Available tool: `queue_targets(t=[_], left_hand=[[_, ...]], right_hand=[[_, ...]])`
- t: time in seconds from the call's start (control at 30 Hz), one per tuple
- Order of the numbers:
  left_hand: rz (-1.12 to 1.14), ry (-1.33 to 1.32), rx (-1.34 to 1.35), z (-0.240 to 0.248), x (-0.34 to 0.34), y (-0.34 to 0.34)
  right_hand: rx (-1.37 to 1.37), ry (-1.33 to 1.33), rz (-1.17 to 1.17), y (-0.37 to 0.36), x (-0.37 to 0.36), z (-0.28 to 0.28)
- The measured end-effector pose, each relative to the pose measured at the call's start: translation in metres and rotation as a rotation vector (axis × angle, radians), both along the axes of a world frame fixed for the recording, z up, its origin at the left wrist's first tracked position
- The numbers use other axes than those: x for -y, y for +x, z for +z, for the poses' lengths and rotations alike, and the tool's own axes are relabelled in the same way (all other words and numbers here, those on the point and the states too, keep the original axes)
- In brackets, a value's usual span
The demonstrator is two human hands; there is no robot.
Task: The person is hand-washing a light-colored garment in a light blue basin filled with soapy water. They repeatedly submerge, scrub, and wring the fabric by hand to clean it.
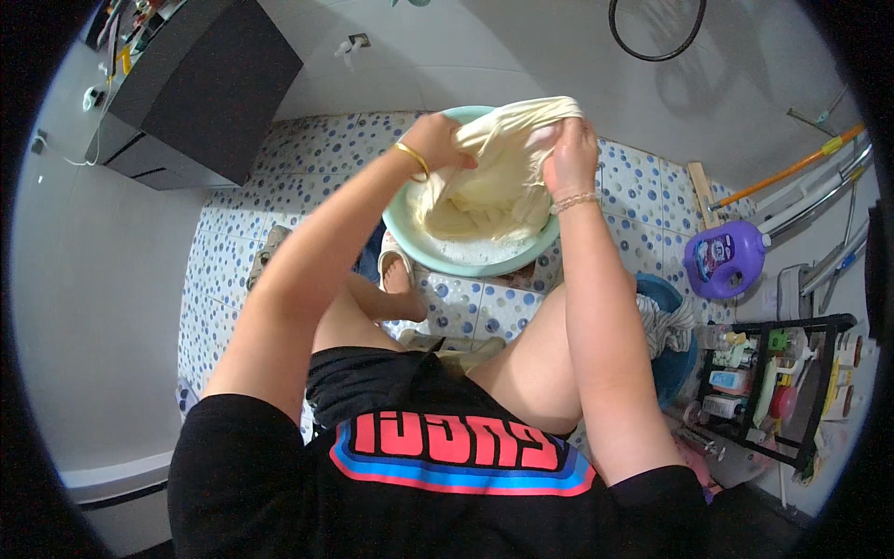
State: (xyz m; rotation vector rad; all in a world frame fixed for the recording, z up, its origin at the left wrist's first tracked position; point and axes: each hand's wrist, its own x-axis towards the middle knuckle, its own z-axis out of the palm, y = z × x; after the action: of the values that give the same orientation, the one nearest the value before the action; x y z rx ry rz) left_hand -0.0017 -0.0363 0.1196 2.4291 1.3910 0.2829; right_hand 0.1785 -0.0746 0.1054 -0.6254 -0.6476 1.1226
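Observation:
A pale yellow cloth garment [507,149] is stretched between my two hands above a light green basin [438,261]. Its lower part hangs into soapy water with white suds [475,252]. My left hand [438,144], with a gold bangle at the wrist, is closed on the garment's left side. On the other side, my right hand [570,158] grips the bunched upper edge, and foam clings to the cloth beside its fingers. A beaded bracelet circles my right wrist. The exact kind of garment cannot be made out.
A purple detergent jug [724,259] stands at the right, near an orange-handled pole [792,172]. Closer in, a blue tub [672,359] holds striped cloth. A black rack [773,391] carries several bottles. At the upper left hangs a dark cabinet [209,84]. The floor is dotted tile [317,149].

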Motion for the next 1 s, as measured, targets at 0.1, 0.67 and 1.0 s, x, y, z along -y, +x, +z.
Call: queue_targets(t=[0.1,0.67,1.0], left_hand=[[0.380,-0.083,0.178,-0.069,0.003,-0.014],[0.476,-0.243,0.863,-0.038,-0.014,-0.074],[0.420,0.001,1.060,0.085,-0.026,-0.025]], right_hand=[[-0.044,0.076,0.045,-0.015,-0.003,-0.003],[0.344,-0.405,-0.064,0.015,-0.028,-0.045],[0.780,-0.451,-0.169,0.016,-0.031,-0.061]])
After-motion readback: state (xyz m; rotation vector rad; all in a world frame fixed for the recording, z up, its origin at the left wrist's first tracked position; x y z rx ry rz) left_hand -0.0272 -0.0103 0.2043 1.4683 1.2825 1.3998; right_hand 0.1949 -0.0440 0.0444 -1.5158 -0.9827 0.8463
